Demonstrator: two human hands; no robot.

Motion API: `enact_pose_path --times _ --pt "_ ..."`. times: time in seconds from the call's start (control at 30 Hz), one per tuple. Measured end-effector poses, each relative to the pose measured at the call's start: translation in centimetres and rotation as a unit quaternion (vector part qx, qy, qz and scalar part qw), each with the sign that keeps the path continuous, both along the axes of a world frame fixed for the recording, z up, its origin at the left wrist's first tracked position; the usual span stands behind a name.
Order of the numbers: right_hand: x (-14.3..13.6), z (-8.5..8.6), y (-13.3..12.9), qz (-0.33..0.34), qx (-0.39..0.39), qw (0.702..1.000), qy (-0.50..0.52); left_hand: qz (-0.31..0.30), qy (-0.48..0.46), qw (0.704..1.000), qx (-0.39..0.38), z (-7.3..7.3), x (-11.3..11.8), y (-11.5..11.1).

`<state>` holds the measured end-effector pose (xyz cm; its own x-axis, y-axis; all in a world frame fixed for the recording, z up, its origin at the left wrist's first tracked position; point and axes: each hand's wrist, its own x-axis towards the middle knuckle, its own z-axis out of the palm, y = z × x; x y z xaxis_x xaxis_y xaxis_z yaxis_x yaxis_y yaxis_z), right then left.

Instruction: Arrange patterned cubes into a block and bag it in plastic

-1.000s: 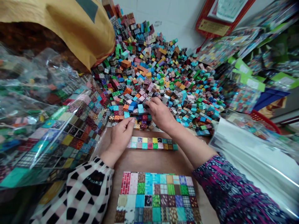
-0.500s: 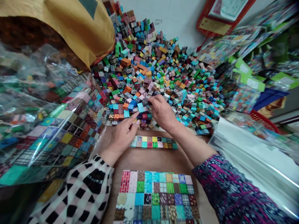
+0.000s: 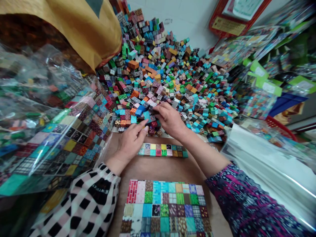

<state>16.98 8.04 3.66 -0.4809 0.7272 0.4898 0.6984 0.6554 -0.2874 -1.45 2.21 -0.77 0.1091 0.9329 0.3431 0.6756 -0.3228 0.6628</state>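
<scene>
At the near edge of a heap of small patterned cubes (image 3: 150,79), both of my hands are at work. My right hand (image 3: 171,121) reaches into the front of the heap, thumb and fingers drawn together; whatever lies between the tips is too small to make out. My left hand (image 3: 132,140) rests lower and to the left, index finger and thumb stretched toward the cubes, with no cube visible in it. Just below the hands lies a two-row strip of cubes (image 3: 161,150). Closer to me is a larger block of cubes in neat rows (image 3: 165,209).
Clear plastic bags of cubes (image 3: 71,138) stand at the left, below a yellow sack (image 3: 98,36). White plastic sheets (image 3: 261,164) lie at the right, near a red basket (image 3: 281,127) and packed bags with green labels (image 3: 259,95). A red-framed board (image 3: 229,23) hangs behind.
My right hand has shifted slightly left and down at the front of the heap. The left hand has barely moved, and the strip and larger block stay in place.
</scene>
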Motion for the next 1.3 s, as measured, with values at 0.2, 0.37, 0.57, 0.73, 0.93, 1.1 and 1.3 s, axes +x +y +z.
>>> enact_pose_path --times 0.2,0.37,0.57,0.73,0.93,1.1,1.3 --pt "-0.3 0.7 0.0 0.039 -0.033 0.998 -0.035 -0.034 -0.048 0.998 0.022 0.0 0.1 0.1" --pt "-0.2 0.9 -0.3 0.084 -0.043 0.994 -0.052 -0.04 -0.067 0.997 0.018 0.0 0.1 0.0" --pt "-1.0 1.0 -0.5 0.048 -0.056 0.993 -0.093 -0.022 -0.079 0.997 -0.012 0.2 0.1 0.0" --pt "-2.2 1.2 -0.5 -0.013 -0.055 0.992 -0.112 -0.01 -0.082 0.996 -0.025 0.4 0.1 -0.1" --pt "-2.1 0.6 -0.1 -0.014 -0.052 0.996 -0.064 0.007 -0.087 0.996 -0.03 0.5 0.1 -0.1" --pt "-0.6 1.6 -0.7 -0.013 -0.034 0.999 0.033 0.025 -0.098 0.994 -0.033 0.4 0.0 -0.2" --pt "2.3 2.7 -4.9 -0.004 -0.12 0.992 0.04 0.074 -0.055 0.995 -0.043 0.6 -0.2 -0.6"
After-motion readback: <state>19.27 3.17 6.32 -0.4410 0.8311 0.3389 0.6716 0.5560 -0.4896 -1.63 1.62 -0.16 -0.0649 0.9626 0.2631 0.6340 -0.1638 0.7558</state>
